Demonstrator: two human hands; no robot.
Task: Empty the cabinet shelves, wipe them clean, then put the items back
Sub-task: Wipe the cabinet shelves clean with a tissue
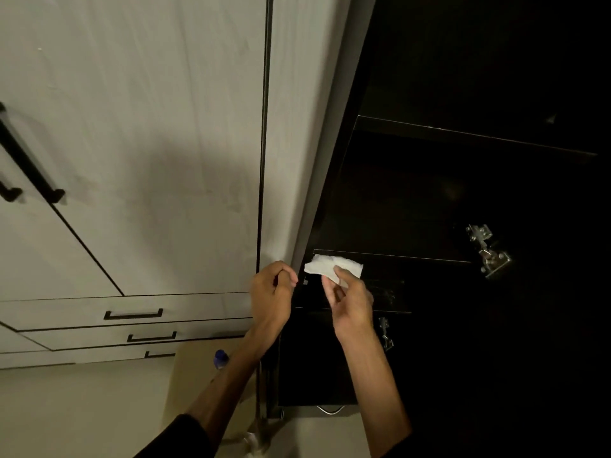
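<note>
Above the right hand, its fingertips pinch the white tissue.

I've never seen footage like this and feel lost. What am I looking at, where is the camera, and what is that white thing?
There is no machine here: a person wears a camera on the head, looking forward and down at their own hands. The right hand pinches a white paper tissue in front of an open dark cabinet, near a shelf. The left hand is curled and appears to hold nothing. To the left are pale closed doors and drawers. The cabinet is too dark to see what it holds.
</note>
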